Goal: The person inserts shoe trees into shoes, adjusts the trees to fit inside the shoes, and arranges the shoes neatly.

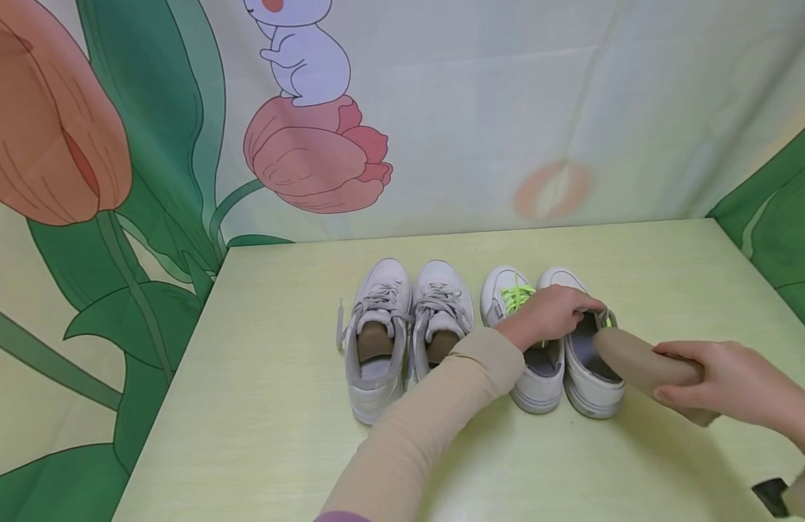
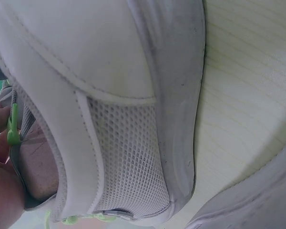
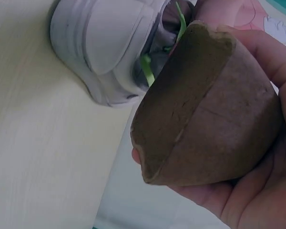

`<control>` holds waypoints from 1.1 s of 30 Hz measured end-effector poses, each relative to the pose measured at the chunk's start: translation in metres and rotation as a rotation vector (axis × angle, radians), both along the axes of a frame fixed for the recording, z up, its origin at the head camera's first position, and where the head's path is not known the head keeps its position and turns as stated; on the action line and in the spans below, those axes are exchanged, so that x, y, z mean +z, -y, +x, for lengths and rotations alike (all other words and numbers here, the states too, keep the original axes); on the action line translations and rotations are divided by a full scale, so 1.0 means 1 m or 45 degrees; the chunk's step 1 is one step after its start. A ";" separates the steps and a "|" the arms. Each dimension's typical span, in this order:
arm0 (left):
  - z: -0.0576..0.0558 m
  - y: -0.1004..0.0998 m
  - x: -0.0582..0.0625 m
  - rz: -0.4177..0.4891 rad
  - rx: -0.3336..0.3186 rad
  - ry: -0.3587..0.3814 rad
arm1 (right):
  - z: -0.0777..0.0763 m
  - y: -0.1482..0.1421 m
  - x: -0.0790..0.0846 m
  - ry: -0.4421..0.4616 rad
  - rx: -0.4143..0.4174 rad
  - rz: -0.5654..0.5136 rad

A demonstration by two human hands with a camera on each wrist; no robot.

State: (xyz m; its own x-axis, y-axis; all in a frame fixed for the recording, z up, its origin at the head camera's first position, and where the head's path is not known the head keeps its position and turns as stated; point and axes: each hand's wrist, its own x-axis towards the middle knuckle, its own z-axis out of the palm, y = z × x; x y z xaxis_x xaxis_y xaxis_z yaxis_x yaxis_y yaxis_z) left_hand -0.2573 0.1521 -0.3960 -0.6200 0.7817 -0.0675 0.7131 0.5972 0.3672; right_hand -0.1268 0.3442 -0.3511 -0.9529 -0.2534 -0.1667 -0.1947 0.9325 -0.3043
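Observation:
My left hand reaches over the pair of white sneakers with green laces. Its fingers pinch the tongue of the right sneaker, near the opening. In my right hand I grip a brown molded shoe insert, its rounded end at that sneaker's opening. The right wrist view shows the hollow back of the insert between thumb and fingers. The left sneaker of this pair lies partly under my left hand. Up close in the left wrist view is a sneaker's mesh side, with a brownish surface inside its opening.
To the left stands another pair of white sneakers with grey laces, brown inserts inside them. My left sleeve covers part of that pair. All stand on a pale wood-grain table before a printed cloth backdrop.

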 end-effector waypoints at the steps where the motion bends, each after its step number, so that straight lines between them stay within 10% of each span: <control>1: 0.001 0.001 0.001 0.006 -0.001 0.000 | 0.000 -0.003 0.000 -0.002 -0.010 0.001; 20: 0.004 0.002 0.003 -0.011 0.014 -0.023 | 0.015 0.009 -0.001 0.057 0.023 -0.263; 33: 0.006 0.003 0.006 -0.001 0.001 -0.031 | 0.010 -0.002 -0.012 0.005 0.006 -0.102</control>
